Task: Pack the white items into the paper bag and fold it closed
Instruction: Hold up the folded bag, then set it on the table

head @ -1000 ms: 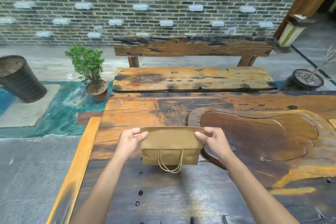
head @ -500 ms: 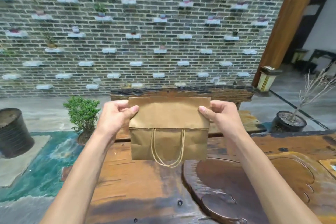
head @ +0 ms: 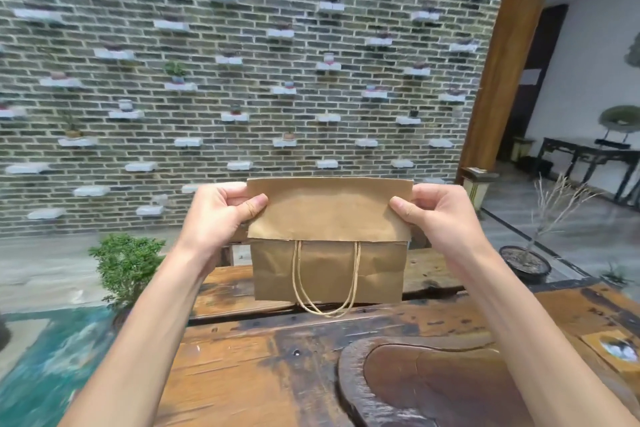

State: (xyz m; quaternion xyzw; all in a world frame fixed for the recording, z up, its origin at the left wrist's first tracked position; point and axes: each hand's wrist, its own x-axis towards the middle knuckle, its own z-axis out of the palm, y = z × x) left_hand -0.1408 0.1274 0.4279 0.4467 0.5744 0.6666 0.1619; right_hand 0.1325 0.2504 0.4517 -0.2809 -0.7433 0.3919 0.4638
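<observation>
Paper bag of brown kraft hangs in the air in front of the camera, held up above the wooden table and clear of its surface. Its top is folded forward and down into a wide flap that covers the upper part of the front face. Two twisted cord handles come out from under the flap's edge and loop down past the bag's bottom edge.

At the far left stands a small green shrub, beside the table on the floor. Next comes the left hand — it pinches the flap's left end, thumb pressed on the front, the other fingers curled behind the paper. The bag sits between the hands, level and facing the camera. The right hand grips the flap's right end the same way, thumb on the front.

Behind everything rises a grey brick wall with small white ledges; several seem to carry tiny pots, though blur makes that hard to confirm. To the right a wooden post stands — beyond it, a bare twiggy plant in a dark pot.
</observation>
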